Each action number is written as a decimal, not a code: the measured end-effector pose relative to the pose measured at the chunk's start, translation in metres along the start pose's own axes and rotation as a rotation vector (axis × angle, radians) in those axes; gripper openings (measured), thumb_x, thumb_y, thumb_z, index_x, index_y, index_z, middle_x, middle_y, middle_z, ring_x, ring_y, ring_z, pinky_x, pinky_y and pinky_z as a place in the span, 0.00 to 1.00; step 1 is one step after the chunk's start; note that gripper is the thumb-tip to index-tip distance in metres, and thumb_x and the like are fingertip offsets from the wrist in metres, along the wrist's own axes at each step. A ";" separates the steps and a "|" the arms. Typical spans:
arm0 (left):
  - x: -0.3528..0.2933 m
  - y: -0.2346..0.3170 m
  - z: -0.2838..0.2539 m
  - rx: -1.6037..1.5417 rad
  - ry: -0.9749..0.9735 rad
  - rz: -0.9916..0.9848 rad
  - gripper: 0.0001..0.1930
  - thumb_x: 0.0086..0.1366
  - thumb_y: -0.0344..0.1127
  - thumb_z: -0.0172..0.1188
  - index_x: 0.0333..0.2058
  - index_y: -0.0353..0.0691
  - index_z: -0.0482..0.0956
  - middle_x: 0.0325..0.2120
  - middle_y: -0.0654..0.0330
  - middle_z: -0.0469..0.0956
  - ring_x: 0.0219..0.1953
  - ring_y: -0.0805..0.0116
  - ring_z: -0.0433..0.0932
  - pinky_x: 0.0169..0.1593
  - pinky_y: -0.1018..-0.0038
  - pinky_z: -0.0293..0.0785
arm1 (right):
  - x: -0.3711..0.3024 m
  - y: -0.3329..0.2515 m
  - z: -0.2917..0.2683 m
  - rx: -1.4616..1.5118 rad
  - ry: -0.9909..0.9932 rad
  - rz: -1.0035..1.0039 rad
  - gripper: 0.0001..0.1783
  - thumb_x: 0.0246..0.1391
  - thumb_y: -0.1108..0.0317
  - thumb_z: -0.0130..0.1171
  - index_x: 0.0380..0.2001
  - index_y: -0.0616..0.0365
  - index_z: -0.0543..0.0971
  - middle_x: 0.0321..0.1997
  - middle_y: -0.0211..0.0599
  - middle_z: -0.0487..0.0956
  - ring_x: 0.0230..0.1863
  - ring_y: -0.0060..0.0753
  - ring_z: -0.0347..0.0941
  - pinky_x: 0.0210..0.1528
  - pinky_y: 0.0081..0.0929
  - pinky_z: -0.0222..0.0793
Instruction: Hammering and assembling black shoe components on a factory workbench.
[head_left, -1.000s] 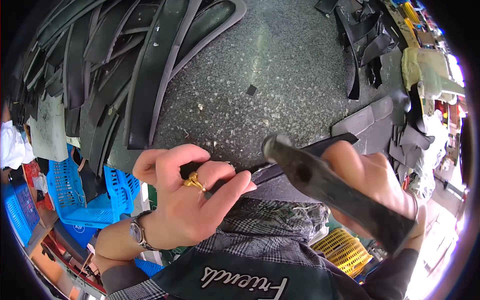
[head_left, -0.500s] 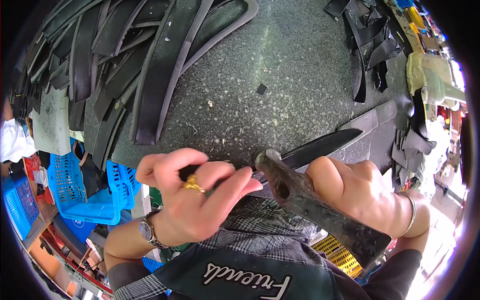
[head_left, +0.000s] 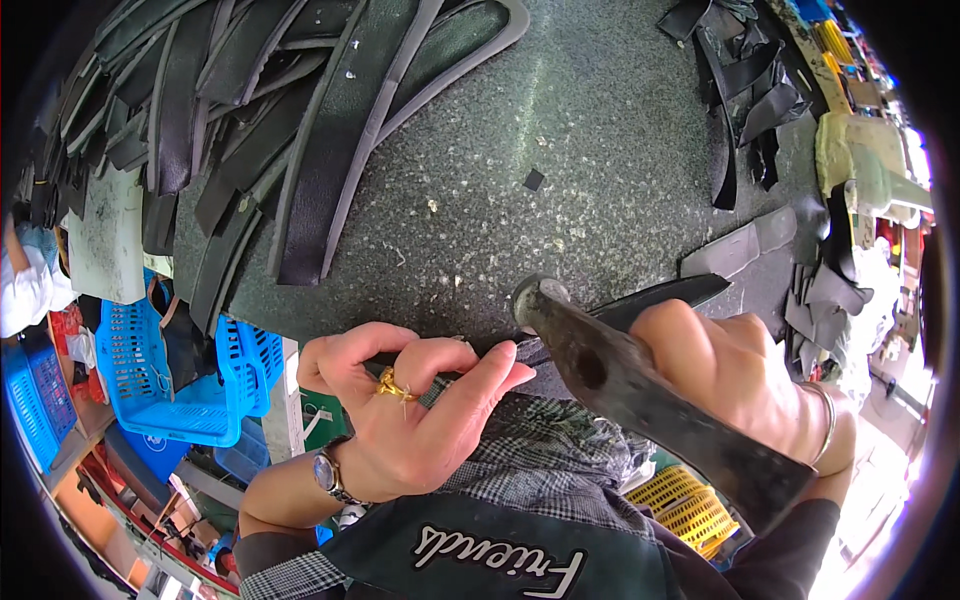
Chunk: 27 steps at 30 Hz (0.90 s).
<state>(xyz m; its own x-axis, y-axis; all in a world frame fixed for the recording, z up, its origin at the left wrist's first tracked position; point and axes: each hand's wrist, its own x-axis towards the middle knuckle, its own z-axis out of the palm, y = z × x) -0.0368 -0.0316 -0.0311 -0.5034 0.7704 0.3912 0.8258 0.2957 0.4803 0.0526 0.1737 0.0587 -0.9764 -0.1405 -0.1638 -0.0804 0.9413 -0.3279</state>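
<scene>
My right hand (head_left: 725, 375) is closed around a hammer, whose handle is hidden by the fist. The dark, worn hammer head (head_left: 665, 415) slants across the front, its round face close over the worktable's near edge. Left of that face, my left hand (head_left: 410, 430) has its thumb and fingers pinched at a black leather-like strip (head_left: 675, 295); the strip's held end is mostly hidden. Its free end reaches right, behind the hammer and my right fist. Whether the hammer face touches the strip, I cannot tell.
Folded black straps (head_left: 330, 150) are heaped on the worktable (head_left: 480, 220) at far left. Black scraps (head_left: 750, 90) lie far right, a flat grey piece (head_left: 735, 247) nearer. A small black square (head_left: 534, 180) lies mid-table. Blue baskets (head_left: 170, 385) stand left, a yellow basket (head_left: 690, 505) below.
Both hands and the hammer have shifted slightly right. The strip's free end sits lower, showing more of the grey piece behind it. My left hand keeps its pinch.
</scene>
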 end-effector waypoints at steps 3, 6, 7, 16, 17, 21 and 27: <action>0.000 0.002 -0.001 -0.003 -0.005 0.009 0.19 0.39 0.24 0.71 0.34 0.49 0.87 0.26 0.74 0.74 0.38 0.61 0.66 0.47 0.65 0.55 | 0.000 -0.002 0.000 -0.031 -0.031 -0.042 0.12 0.48 0.67 0.62 0.26 0.58 0.69 0.16 0.30 0.63 0.10 0.28 0.66 0.09 0.29 0.63; 0.001 0.002 -0.002 0.003 -0.012 0.016 0.19 0.39 0.25 0.71 0.35 0.48 0.87 0.26 0.74 0.74 0.38 0.62 0.66 0.47 0.65 0.55 | 0.000 0.000 0.007 0.035 0.041 -0.018 0.11 0.48 0.67 0.62 0.28 0.58 0.70 0.17 0.29 0.62 0.11 0.27 0.66 0.10 0.29 0.63; 0.001 0.001 -0.003 0.017 -0.019 0.029 0.19 0.40 0.25 0.71 0.35 0.48 0.87 0.26 0.75 0.75 0.39 0.62 0.65 0.47 0.64 0.55 | -0.001 0.001 0.007 0.083 0.033 -0.014 0.11 0.49 0.67 0.62 0.29 0.59 0.70 0.17 0.30 0.63 0.11 0.28 0.66 0.10 0.29 0.63; 0.036 -0.005 0.000 -0.129 -0.127 0.007 0.16 0.42 0.33 0.76 0.34 0.51 0.87 0.27 0.75 0.75 0.41 0.64 0.66 0.45 0.70 0.59 | -0.024 0.005 0.000 0.058 -0.017 0.125 0.12 0.50 0.64 0.62 0.26 0.54 0.68 0.19 0.27 0.65 0.13 0.27 0.70 0.12 0.28 0.62; 0.038 -0.006 0.000 -0.126 -0.135 0.026 0.17 0.42 0.35 0.76 0.34 0.51 0.87 0.27 0.74 0.75 0.41 0.64 0.66 0.44 0.70 0.60 | -0.023 0.003 -0.005 0.077 -0.021 0.121 0.12 0.50 0.64 0.61 0.26 0.54 0.68 0.18 0.27 0.65 0.13 0.27 0.69 0.11 0.28 0.62; 0.033 -0.001 -0.002 0.001 -0.046 -0.093 0.18 0.37 0.38 0.78 0.32 0.50 0.87 0.26 0.74 0.74 0.40 0.63 0.66 0.44 0.69 0.60 | -0.032 0.005 0.017 0.031 0.049 0.147 0.15 0.50 0.62 0.63 0.24 0.54 0.66 0.16 0.27 0.65 0.10 0.28 0.68 0.10 0.29 0.63; 0.028 0.000 0.005 -0.089 -0.014 -0.120 0.17 0.38 0.36 0.78 0.32 0.50 0.87 0.25 0.74 0.74 0.39 0.63 0.65 0.43 0.69 0.60 | -0.029 0.004 0.011 0.041 0.003 0.141 0.16 0.51 0.62 0.63 0.24 0.55 0.66 0.15 0.29 0.66 0.10 0.30 0.68 0.10 0.29 0.65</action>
<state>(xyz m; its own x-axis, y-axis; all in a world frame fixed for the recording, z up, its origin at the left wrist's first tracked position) -0.0494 -0.0067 -0.0239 -0.5934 0.7402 0.3161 0.7333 0.3354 0.5914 0.0822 0.1785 0.0521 -0.9781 -0.0063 -0.2081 0.0661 0.9384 -0.3391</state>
